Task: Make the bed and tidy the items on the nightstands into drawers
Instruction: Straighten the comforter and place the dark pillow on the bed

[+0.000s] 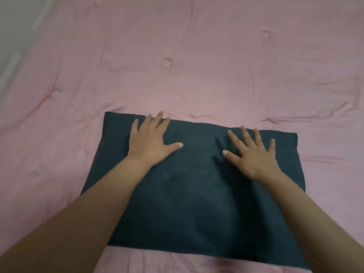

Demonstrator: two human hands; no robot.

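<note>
A dark green pillow lies flat on the pink quilted bedspread, near the bottom middle of the view. My left hand rests palm down on the pillow's far left part, fingers spread and reaching its far edge. My right hand lies palm down on the far right part, fingers apart as well. Neither hand grips the fabric. Both forearms cross the pillow's near half and hide part of it.
The pink bedspread fills almost the whole view, with shallow creases and a few tufted dimples. A pale strip of wall or floor shows at the upper left beyond the bed's edge. No nightstand is in view.
</note>
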